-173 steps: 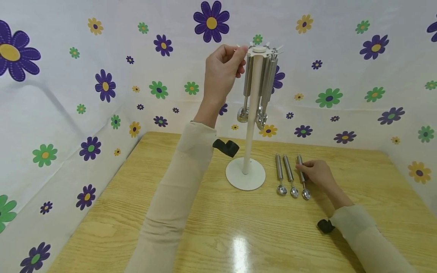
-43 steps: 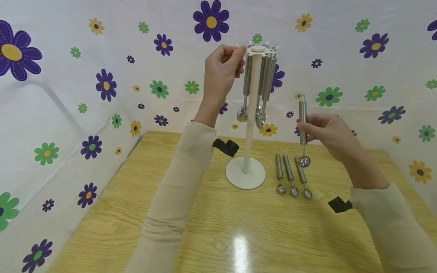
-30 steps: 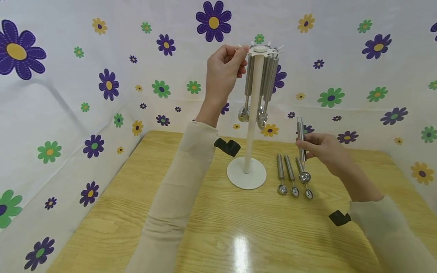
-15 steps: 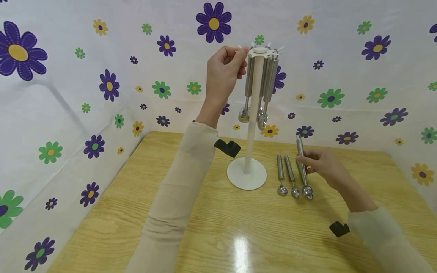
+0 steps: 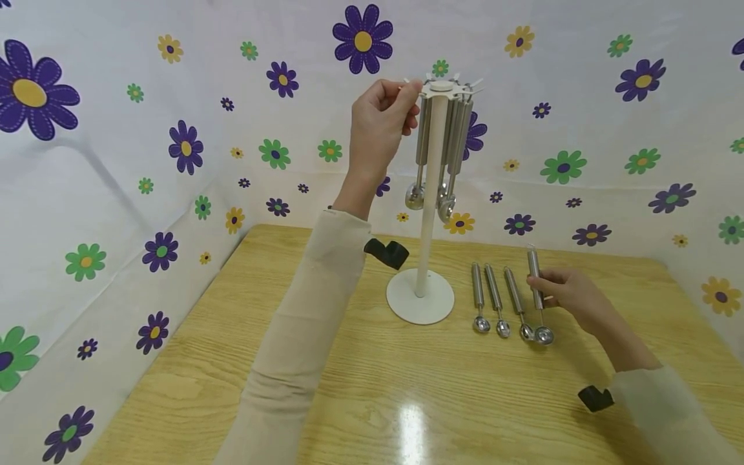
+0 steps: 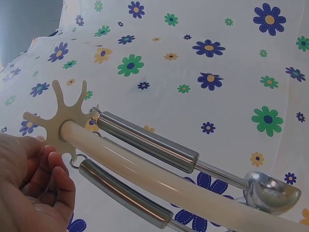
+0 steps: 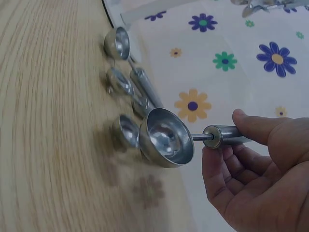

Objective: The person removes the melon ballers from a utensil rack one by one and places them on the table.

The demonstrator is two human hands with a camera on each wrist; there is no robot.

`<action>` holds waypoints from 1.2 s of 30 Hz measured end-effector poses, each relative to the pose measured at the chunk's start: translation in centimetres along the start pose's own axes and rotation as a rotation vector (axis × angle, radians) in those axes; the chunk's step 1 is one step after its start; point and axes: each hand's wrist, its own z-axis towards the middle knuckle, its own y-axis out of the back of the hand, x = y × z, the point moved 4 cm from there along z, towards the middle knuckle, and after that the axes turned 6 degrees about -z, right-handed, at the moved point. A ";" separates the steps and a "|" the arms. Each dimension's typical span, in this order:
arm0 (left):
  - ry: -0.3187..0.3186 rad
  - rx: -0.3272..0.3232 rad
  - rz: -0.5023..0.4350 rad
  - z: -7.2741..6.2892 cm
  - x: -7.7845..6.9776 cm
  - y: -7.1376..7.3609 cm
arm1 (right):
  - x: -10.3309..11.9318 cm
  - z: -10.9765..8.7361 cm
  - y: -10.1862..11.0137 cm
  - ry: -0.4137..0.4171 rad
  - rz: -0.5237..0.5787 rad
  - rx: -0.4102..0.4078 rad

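My right hand (image 5: pixel 574 296) pinches a steel melon baller (image 5: pixel 533 259) by its handle, bowl downward and handle tilted up from the table. In the right wrist view its round bowl (image 7: pixel 167 138) overlaps the bowl of the neighbouring baller; whether it touches the wood I cannot tell. Three more melon ballers (image 5: pixel 514 289) lie side by side to its left, handles away from me. With thumb and fingers my left hand (image 5: pixel 376 126) holds a prong of the white rack's top (image 6: pixel 60 116). Several steel scoops (image 6: pixel 149 143) hang from that top by their rings.
The rack's round base (image 5: pixel 420 309) stands on the wooden table (image 5: pixel 349 387), left of the row of ballers. A flower-printed cloth (image 5: pixel 302 161) encloses the back and sides. Black wrist mounts (image 5: pixel 595 398) stick out from both sleeves.
The right hand has lowered the melon baller from above the row and shifted it right, beside the third baller. The left hand stays on the rack.
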 end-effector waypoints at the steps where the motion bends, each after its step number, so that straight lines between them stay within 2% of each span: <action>1: 0.000 -0.001 0.000 0.0 0.0 0.0 | -0.3 0.0 0.2 0.000 0.003 0.000; 10: -0.005 -0.003 -0.008 0.0 0.1 0.0 | -2.3 0.3 1.1 -0.013 0.023 0.015; 23: -0.004 -0.001 -0.008 0.0 0.0 0.0 | -4.1 1.4 0.8 -0.091 0.106 -0.015; 31: -0.004 -0.004 -0.014 -0.1 0.1 0.0 | -4.5 1.9 0.4 -0.085 0.039 -0.029; 36: -0.001 0.001 -0.011 0.0 0.0 0.0 | -4.7 2.1 0.3 -0.093 -0.046 -0.044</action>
